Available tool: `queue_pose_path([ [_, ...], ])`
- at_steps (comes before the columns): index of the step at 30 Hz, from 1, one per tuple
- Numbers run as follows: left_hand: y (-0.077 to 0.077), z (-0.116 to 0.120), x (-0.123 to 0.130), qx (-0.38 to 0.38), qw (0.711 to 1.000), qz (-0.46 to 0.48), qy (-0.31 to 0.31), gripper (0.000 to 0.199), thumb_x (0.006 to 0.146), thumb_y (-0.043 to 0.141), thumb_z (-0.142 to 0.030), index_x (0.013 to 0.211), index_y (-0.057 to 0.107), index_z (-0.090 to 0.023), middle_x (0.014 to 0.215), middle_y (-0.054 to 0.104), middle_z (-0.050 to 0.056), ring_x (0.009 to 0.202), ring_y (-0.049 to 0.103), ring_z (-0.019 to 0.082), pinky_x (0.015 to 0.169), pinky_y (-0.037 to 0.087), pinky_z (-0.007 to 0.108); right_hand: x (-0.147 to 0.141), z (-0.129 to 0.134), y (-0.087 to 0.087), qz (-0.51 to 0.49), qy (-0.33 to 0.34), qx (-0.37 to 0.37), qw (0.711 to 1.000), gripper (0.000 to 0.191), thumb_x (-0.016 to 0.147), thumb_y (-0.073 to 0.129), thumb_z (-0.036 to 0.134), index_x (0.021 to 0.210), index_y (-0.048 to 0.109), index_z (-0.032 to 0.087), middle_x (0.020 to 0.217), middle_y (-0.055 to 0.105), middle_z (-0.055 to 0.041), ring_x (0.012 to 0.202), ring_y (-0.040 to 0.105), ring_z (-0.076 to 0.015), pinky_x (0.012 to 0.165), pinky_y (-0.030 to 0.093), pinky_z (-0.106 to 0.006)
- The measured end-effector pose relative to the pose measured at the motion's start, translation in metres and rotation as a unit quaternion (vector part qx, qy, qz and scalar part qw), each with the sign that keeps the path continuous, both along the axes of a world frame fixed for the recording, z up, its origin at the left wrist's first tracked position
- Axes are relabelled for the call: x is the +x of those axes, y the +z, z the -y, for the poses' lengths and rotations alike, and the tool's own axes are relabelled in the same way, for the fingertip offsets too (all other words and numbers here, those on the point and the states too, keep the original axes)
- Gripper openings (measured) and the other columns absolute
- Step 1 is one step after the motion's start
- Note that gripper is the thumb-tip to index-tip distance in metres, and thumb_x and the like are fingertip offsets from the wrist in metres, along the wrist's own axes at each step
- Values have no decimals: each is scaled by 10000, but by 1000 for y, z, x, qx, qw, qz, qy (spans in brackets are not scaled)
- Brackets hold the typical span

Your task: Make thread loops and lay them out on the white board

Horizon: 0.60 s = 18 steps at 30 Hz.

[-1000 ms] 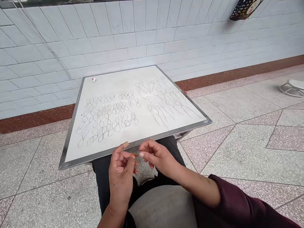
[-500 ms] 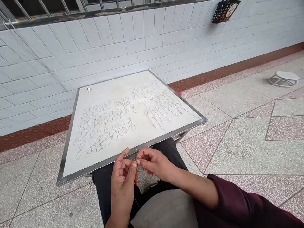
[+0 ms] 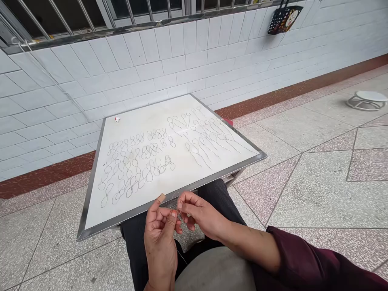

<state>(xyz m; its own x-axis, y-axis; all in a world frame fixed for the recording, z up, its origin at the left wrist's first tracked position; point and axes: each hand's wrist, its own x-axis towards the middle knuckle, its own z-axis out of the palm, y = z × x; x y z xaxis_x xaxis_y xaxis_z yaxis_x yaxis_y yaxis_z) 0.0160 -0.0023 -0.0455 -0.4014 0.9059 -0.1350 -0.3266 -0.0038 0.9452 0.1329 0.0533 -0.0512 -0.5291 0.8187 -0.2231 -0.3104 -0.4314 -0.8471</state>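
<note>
A: Left grip?
B: Left hand [image 3: 160, 238] has thumb and a finger pressed together, clamped on a thin strand [image 3: 175, 192]. Orange-red stain on that thumbnail, tan wrap [image 3: 161, 197] on the tip of a raised finger

A: Right grip?
B: Right hand [image 3: 203, 213] pinches the same strand between thumb and forefinger, just beside the left fingertips. Strand bows up in a small arc between the two hands

A: Where is that, on the bench [image 3: 145, 117]?
B: No, held over the lap, by the near edge. A fine line also runs down below the left hand; same strand or not, cannot tell. Wire or thread, cannot tell either

A: What's on the bench?
B: Figure-eight loops [image 3: 171, 163] in rough rows on the left, some overlapping. Single loops with long tails [image 3: 209, 142] on the right. Small white-and-red item [image 3: 117, 119] near the far left corner

A: Surroundings?
B: Tiled wall [image 3: 212, 60] behind, dark patterned bag [image 3: 285, 19] hanging on it, white stool [image 3: 368, 98] well apart on the right
</note>
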Motion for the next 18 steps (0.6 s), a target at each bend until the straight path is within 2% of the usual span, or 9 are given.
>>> queue_pose_path([
  [2,0,1,1,12,1000,2,0,543,799,788,-288,1296,576,-237,711,615,-59,543,528,81,586,486,222,-1,1,1,-17,-5,-37,999,246,762,697,373,768,522,201,622,509,59,535,455,-83,416,324,-167],
  [4,-1,2,0,13,1000,-5,-6,531,806,781,-304,1290,574,-236,709,618,-61,542,539,84,600,501,233,-1,1,1,-25,-3,-42,999,278,760,715,399,771,521,201,625,511,57,541,463,-86,426,327,-173],
  [10,-2,3,-1,-5,998,-52,-17,508,811,773,-339,1268,581,-227,745,620,-46,594,591,114,556,506,239,3,-4,-1,-17,6,114,993,284,834,728,436,940,612,200,755,580,42,607,537,-90,572,460,-230],
  [14,1,2,0,-14,995,-90,-42,567,807,772,-330,1319,547,-238,733,619,-53,592,600,121,567,530,253,4,-11,1,6,1,140,990,287,839,715,472,848,650,192,688,591,40,587,541,-105,577,466,-255],
  [18,4,2,0,-30,990,-118,-69,607,800,768,-351,1342,528,-222,718,627,-49,585,608,132,556,546,266,5,-15,-1,37,-26,167,985,267,838,716,454,804,686,191,727,618,25,648,540,-111,619,456,-254],
])
